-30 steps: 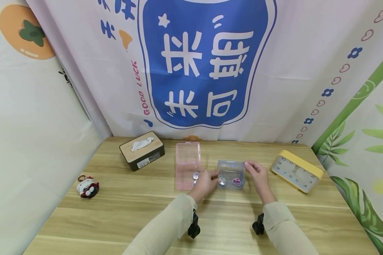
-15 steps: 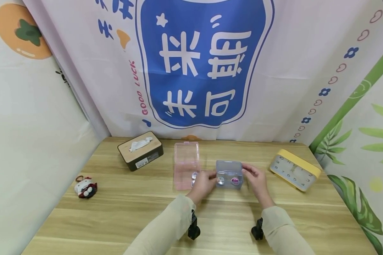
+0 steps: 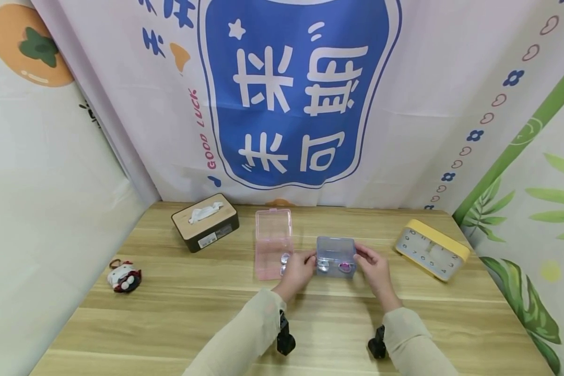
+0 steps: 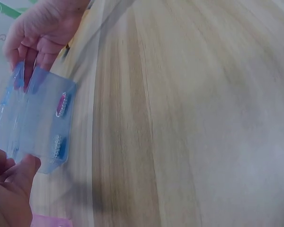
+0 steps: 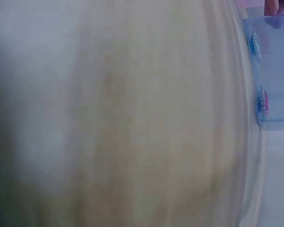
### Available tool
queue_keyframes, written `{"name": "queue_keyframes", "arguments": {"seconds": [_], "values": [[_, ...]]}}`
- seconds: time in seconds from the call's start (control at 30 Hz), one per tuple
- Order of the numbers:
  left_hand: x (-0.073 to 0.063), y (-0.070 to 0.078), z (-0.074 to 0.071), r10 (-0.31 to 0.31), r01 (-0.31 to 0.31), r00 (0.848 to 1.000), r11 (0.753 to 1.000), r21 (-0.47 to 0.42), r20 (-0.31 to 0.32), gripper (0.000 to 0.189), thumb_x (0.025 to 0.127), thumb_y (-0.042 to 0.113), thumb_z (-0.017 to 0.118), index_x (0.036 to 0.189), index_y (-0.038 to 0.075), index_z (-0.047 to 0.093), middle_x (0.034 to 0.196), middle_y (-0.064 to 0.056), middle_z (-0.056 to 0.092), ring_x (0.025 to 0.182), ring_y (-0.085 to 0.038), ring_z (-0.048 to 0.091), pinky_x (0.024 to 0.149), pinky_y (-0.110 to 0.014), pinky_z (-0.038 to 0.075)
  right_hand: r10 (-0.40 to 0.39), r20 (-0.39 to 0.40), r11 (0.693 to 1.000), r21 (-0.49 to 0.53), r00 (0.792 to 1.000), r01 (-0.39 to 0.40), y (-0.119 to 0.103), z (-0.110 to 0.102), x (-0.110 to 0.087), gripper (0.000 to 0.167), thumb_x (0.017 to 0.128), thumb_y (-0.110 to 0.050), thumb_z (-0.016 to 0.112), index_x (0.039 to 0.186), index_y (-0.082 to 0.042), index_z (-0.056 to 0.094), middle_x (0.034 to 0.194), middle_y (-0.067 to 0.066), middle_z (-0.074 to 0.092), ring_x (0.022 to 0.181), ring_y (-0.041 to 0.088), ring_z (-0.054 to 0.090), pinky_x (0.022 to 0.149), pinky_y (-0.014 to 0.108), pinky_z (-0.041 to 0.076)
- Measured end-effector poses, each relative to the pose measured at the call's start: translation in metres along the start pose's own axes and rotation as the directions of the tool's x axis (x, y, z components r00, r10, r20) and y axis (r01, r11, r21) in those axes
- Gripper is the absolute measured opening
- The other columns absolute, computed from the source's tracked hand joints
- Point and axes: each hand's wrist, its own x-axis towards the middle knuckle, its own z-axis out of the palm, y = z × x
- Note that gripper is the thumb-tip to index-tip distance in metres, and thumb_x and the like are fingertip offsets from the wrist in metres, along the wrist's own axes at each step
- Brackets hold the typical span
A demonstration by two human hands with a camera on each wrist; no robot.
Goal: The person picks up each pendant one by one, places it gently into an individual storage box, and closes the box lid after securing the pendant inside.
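A small see-through blue box [image 3: 336,253] is held at its two sides by both hands. My left hand [image 3: 297,272] grips its left end, with the thumb [image 4: 27,165] against the wall in the left wrist view. At the right end my right hand [image 3: 376,269] pinches near the seam between lid and body. The hinged lid is tilted over the body; whether it meets the rim cannot be told. A clear gem [image 3: 323,266] and a pink gem [image 3: 345,267] with beaded edges lie inside. In the right wrist view most of the right hand is out of frame.
Left of the blue box lies an open pink box [image 3: 268,261] with round clear gems [image 3: 284,258], partly behind the left hand. A tissue box [image 3: 206,222] stands at the back left, a plush charm [image 3: 124,277] at far left, a yellow clock [image 3: 433,250] at the right.
The blue box's lid has swung forward and down over the gems. The right hand's fingers have moved slightly down along the box's right side. The left hand keeps its grip.
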Motion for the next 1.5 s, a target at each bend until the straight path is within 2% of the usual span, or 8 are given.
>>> {"name": "queue_keyframes", "arguments": {"seconds": [0.17, 0.37, 0.5, 0.73, 0.97, 1.17, 1.33, 1.5], "values": [[-0.001, -0.001, 0.002, 0.021, -0.021, 0.999, 1.0, -0.015, -0.028, 0.031, 0.094, 0.018, 0.052, 0.116, -0.003, 0.061, 0.095, -0.012, 0.069, 0.066, -0.009, 0.058, 0.057, -0.019, 0.053, -0.009, -0.01, 1.0, 0.012, 1.0, 0.009, 0.003, 0.001, 0.0, 0.035, 0.083, 0.009, 0.057, 0.117, 0.013, 0.054, 0.121, 0.031, 0.054, 0.092, -0.005, 0.059, 0.085, 0.011, 0.049], [-0.001, -0.004, 0.003, 0.025, -0.024, 0.999, 0.999, 0.026, -0.04, 0.037, 0.091, 0.023, 0.058, 0.121, 0.002, 0.059, 0.108, -0.013, 0.067, 0.086, -0.017, 0.064, 0.071, -0.021, 0.056, 0.021, -0.014, 1.0, 0.005, 1.0, -0.02, 0.005, 0.002, -0.002, 0.037, 0.082, 0.009, 0.058, 0.119, 0.012, 0.053, 0.123, 0.031, 0.053, 0.092, -0.005, 0.059, 0.086, 0.014, 0.05], [-0.001, -0.006, 0.004, 0.069, -0.068, 0.997, 0.997, 0.021, -0.037, 0.037, 0.088, 0.017, 0.062, 0.122, 0.003, 0.058, 0.109, -0.014, 0.067, 0.094, -0.021, 0.064, 0.077, -0.023, 0.056, 0.053, -0.018, 0.998, -0.021, 0.998, -0.053, 0.006, 0.002, -0.003, 0.039, 0.082, 0.008, 0.058, 0.121, 0.009, 0.054, 0.125, 0.027, 0.054, 0.102, 0.007, 0.06, 0.086, 0.013, 0.049], [-0.003, -0.005, 0.003, 0.062, -0.061, 0.998, 0.997, 0.041, -0.022, 0.035, 0.087, 0.016, 0.064, 0.122, 0.013, 0.061, 0.119, -0.009, 0.063, 0.069, -0.008, 0.056, 0.058, -0.016, 0.051, 0.07, -0.027, 0.997, -0.026, 0.997, -0.071, 0.005, 0.005, -0.006, 0.04, 0.083, 0.008, 0.057, 0.123, 0.008, 0.053, 0.128, 0.026, 0.052, 0.118, 0.034, 0.051, 0.086, 0.011, 0.048], [-0.002, -0.005, 0.002, 0.055, -0.053, 0.998, 0.996, 0.078, -0.019, 0.033, 0.088, 0.018, 0.063, 0.121, 0.015, 0.061, 0.125, -0.009, 0.059, 0.043, -0.007, 0.031, 0.039, -0.017, 0.037, 0.073, -0.048, 0.997, 0.016, 0.996, -0.072, 0.01, 0.011, -0.011, 0.042, 0.086, 0.006, 0.055, 0.127, 0.006, 0.05, 0.135, 0.023, 0.047, 0.123, 0.033, 0.046, 0.088, 0.008, 0.045], [-0.003, -0.003, 0.0, 0.043, -0.039, 0.998, 0.995, 0.096, -0.039, 0.031, 0.087, 0.016, 0.064, 0.118, 0.014, 0.064, 0.123, -0.009, 0.059, 0.052, -0.007, 0.041, 0.042, -0.018, 0.039, 0.059, -0.057, 0.998, 0.023, 0.997, -0.058, 0.016, 0.017, -0.013, 0.042, 0.088, 0.004, 0.054, 0.13, 0.006, 0.048, 0.137, 0.023, 0.044, 0.126, 0.033, 0.043, 0.09, 0.007, 0.043], [-0.002, -0.001, 0.002, 0.015, -0.014, 1.0, 0.997, 0.07, -0.019, 0.032, 0.087, 0.016, 0.064, 0.119, 0.015, 0.063, 0.125, -0.011, 0.058, 0.046, -0.006, 0.036, 0.04, -0.016, 0.036, 0.093, -0.056, 0.996, -0.007, 0.994, -0.093, 0.017, 0.013, -0.012, 0.043, 0.088, 0.0, 0.056, 0.131, 0.001, 0.049, 0.138, 0.021, 0.044, 0.126, 0.032, 0.044, 0.089, 0.007, 0.043], [-0.005, 0.003, 0.002, 0.024, -0.023, 1.0, 0.999, 0.025, -0.012, 0.034, 0.088, 0.014, 0.063, 0.121, 0.01, 0.061, 0.116, -0.013, 0.064, 0.059, -0.006, 0.055, 0.047, -0.014, 0.045, 0.115, -0.091, 0.993, 0.005, 0.989, -0.115, 0.01, 0.005, -0.011, 0.042, 0.089, -0.004, 0.057, 0.13, 0.001, 0.049, 0.134, 0.02, 0.048, 0.112, 0.009, 0.056, 0.087, 0.008, 0.046]]}}
